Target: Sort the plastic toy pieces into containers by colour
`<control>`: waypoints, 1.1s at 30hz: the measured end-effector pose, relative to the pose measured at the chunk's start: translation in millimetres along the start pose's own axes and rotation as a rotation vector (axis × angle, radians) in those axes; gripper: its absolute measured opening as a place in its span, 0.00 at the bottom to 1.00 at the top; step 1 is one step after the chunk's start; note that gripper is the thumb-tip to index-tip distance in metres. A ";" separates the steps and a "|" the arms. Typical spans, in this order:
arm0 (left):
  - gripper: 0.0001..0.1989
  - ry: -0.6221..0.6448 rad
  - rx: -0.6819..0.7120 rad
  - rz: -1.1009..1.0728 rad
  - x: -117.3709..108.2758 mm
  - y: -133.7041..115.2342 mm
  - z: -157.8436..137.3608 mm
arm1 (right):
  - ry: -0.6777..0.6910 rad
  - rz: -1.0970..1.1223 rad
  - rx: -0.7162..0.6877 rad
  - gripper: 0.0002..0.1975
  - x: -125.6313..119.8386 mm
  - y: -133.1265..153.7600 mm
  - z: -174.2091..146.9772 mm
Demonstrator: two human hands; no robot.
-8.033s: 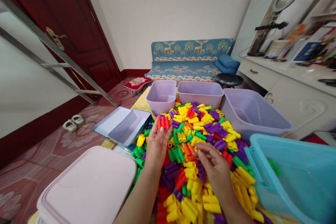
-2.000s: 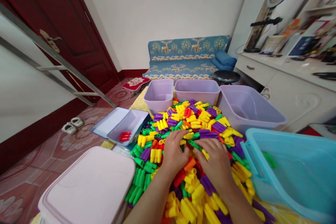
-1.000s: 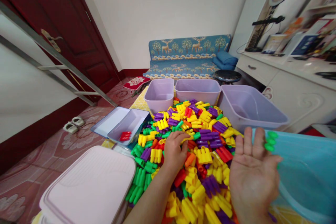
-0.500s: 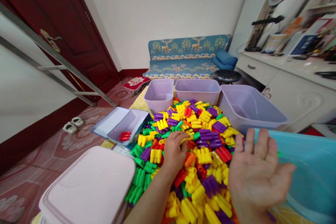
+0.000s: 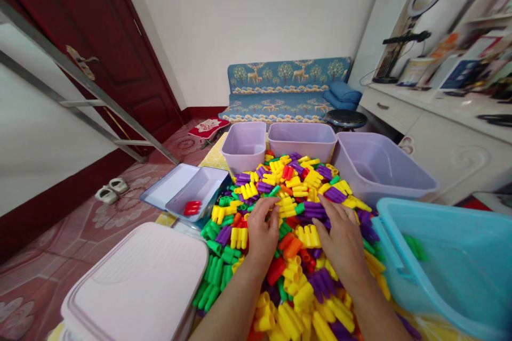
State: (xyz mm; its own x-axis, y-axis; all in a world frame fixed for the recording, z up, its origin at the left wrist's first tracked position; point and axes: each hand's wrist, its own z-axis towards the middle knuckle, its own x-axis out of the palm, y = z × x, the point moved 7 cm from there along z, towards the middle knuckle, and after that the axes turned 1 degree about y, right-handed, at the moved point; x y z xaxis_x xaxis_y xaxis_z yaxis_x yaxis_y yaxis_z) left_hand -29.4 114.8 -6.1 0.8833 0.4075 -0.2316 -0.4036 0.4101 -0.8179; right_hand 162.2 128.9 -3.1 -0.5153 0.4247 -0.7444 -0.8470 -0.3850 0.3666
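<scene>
A heap of plastic tube-shaped building blocks in yellow, purple, green, red and orange covers the middle of the table. My left hand is over the heap, its thumb and fingers closed at the left end of a yellow block. Facing it, my right hand reaches in palm down with thumb and fingers apart, close to a purple block. Nothing shows in its grasp. At the right, a light blue bin has a green block inside.
Three lilac bins, the left one, middle one and right one, line the far side. An open lidded box with red blocks stands left. Nearer lies a pale pink lid. Beyond are a stool and sofa.
My right hand has swung left from beside the blue bin, turning from palm up to palm down over the heap. My left hand stays nearly in place at the yellow block.
</scene>
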 end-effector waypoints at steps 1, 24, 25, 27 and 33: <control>0.09 -0.006 -0.017 -0.009 -0.2 1.9 -0.1 | 0.010 0.001 0.000 0.22 -0.1 0.5 0.0; 0.12 0.147 -0.023 -0.221 7.9 -2.9 -5.1 | 0.086 0.600 0.115 0.07 3.5 17.1 -8.3; 0.12 0.090 -0.054 -0.232 4.0 1.7 -4.0 | 0.085 0.600 0.139 0.07 2.6 15.2 -8.6; 0.13 0.011 -0.049 -0.186 -2.3 4.2 -2.1 | 0.089 0.588 0.215 0.08 1.8 10.8 -10.1; 0.18 0.025 0.168 0.137 -0.9 -17.8 -1.6 | 0.133 0.687 0.376 0.13 8.8 5.9 -14.7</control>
State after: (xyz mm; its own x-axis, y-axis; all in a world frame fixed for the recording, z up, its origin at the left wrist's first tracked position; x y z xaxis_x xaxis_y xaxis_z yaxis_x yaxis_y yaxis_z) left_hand -22.6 105.8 7.8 0.8223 0.4490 -0.3496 -0.5526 0.4831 -0.6792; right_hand 154.6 118.3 -15.6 -0.9388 0.0813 -0.3348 -0.3446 -0.2130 0.9143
